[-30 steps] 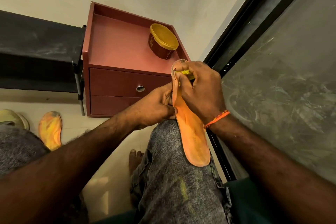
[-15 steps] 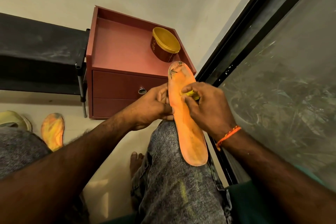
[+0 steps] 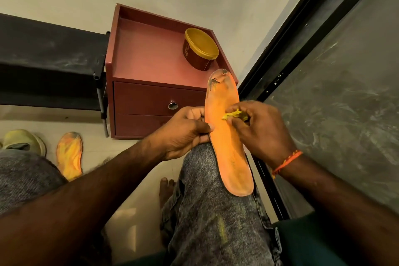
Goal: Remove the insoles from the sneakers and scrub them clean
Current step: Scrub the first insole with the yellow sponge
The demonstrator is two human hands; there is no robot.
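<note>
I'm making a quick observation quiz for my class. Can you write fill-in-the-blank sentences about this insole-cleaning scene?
1. The long orange foam insole rests on the person's ____.
2. The right hand pinches a small ____ scrap of scrubbing material.
3. The round yellow-lidded tub stands on the red ____ cabinet.
4. A second orange insole lies on the ____.

Missing words: knee; yellow; wooden; floor

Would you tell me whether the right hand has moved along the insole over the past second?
Yes. The right hand, pinching a yellow scrubber, slid from the insole tip down toward its middle, nearer the knee.
</note>
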